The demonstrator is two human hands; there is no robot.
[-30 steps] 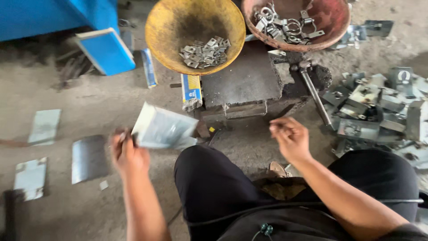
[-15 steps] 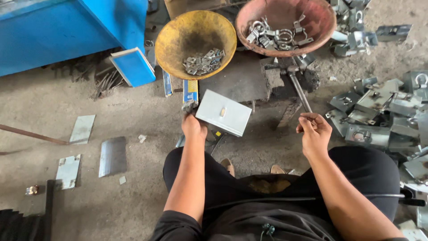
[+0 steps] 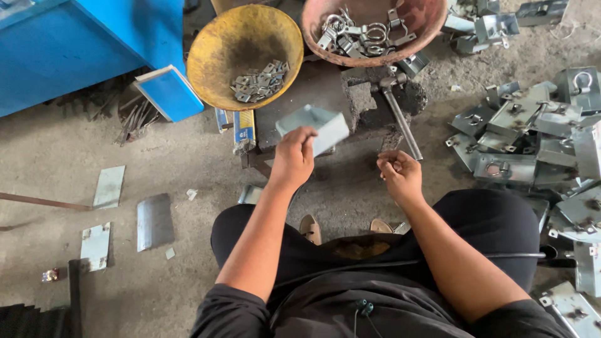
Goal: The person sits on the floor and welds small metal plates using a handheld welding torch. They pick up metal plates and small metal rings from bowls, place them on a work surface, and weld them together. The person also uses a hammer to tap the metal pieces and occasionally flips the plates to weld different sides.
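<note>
My left hand grips a folded grey sheet-metal piece and holds it tilted over the dark metal block in front of me. My right hand hovers to the right of it, fingers curled loosely, just below the lower end of a hammer that leans on the block. Whether the right hand pinches something small I cannot tell.
A yellow pan with small metal clips and a reddish pan with rings and brackets sit behind the block. A pile of grey metal boxes lies at right. Flat metal plates lie on the floor at left, beside a blue cabinet.
My left hand picked the metal piece up from the floor at left and carried it right and forward over the block. My right hand moved forward toward the hammer handle.
</note>
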